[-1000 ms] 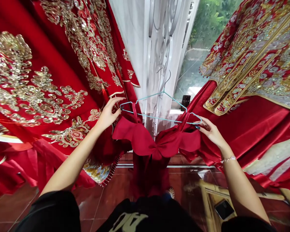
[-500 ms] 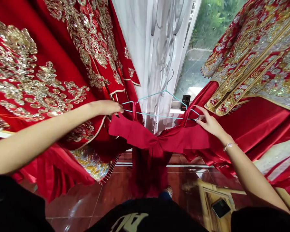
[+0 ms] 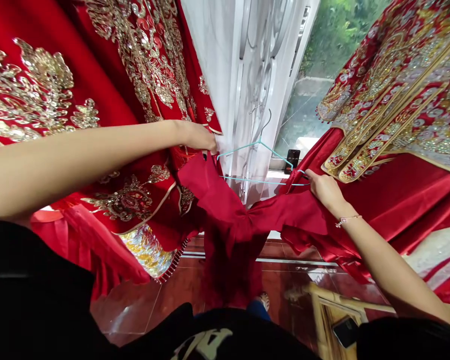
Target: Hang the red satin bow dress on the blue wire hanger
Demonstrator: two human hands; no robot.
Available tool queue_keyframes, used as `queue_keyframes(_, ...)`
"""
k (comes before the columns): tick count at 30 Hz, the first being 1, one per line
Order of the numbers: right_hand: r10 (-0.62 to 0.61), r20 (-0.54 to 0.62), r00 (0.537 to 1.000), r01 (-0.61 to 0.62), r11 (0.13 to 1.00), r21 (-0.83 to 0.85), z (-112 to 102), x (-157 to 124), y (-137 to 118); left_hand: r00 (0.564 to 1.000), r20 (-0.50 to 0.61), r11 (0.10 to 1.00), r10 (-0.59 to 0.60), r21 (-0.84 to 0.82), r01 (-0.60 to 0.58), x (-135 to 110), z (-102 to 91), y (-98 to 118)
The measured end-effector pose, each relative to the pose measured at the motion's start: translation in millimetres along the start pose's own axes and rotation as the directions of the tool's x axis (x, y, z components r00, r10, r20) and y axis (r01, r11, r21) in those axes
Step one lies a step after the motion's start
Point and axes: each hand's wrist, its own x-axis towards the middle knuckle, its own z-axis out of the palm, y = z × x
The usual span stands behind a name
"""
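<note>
Left hand (image 3: 197, 136) pulled up-left, red satin dress (image 3: 225, 210) top now off left arm of teal wire hanger (image 3: 260, 145); left fingers at dress edge, grip unclear; right hand (image 3: 324, 190) fingers closed on dress at hanger's right end.

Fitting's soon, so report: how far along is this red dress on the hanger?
Done: the red dress looks hooked on the teal wire hanger at its right end. In hand: the right hand pinches that side; the left hand grips the other top edge. Remaining: the hanger's left end shows bare, no strap on it.
</note>
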Motion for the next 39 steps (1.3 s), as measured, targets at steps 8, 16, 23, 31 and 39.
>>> queue_keyframes(8, 0.021, 0.069, 0.997, -0.018, 0.999, -0.044, -10.4, -12.7, -7.7, 0.911, 0.388, 0.99, 0.142, -0.037, -0.138, 37.3, -14.0, 55.8)
queue_keyframes(16, 0.008, 0.063, 0.998, -0.006, 0.999, -0.043, -5.3, -14.6, -9.5, 0.898, 0.389, 0.97, 0.207, -0.203, -0.136, 28.3, -14.8, 45.7)
queue_keyframes(23, -0.007, 0.017, 1.0, 0.007, 1.0, -0.009, 5.3, -8.9, -7.3, 0.866, 0.463, 0.961, 0.192, -0.266, -0.071, 8.6, -24.4, 67.9)
queue_keyframes(31, -0.044, 0.019, 0.999, 0.043, 0.998, 0.052, 9.6, -12.4, -10.0, 0.933, 0.354, 0.975, -0.065, -0.175, 0.134, 39.1, -14.0, 51.3)
queue_keyframes(39, 0.012, -0.029, 1.0, -0.008, 0.991, 0.136, 16.0, -18.8, -3.9, 0.916, 0.381, 0.981, 0.128, -0.187, -0.059, 53.3, 0.8, 71.6)
